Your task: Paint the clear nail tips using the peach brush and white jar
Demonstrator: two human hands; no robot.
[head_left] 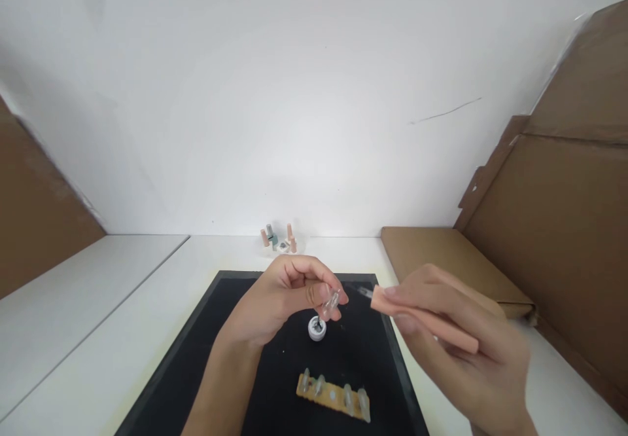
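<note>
Now, left hand (pixel 287 295) pinching one clear nail tip (pixel 331 302), right hand (pixel 456 338) gripping one pink file (pixel 424 319).

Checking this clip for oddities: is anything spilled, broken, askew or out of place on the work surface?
Little stands out. The strip of nail tips lies slightly askew on the black mat, and one of its positions looks bare. The left hand holds a clear nail tip, the right hand a pink handle. No spill shows.

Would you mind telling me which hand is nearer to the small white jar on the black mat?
Left. The left hand hovers just above the jar, pinching a clear nail tip; the right hand holds a pink block off to its right.
</note>
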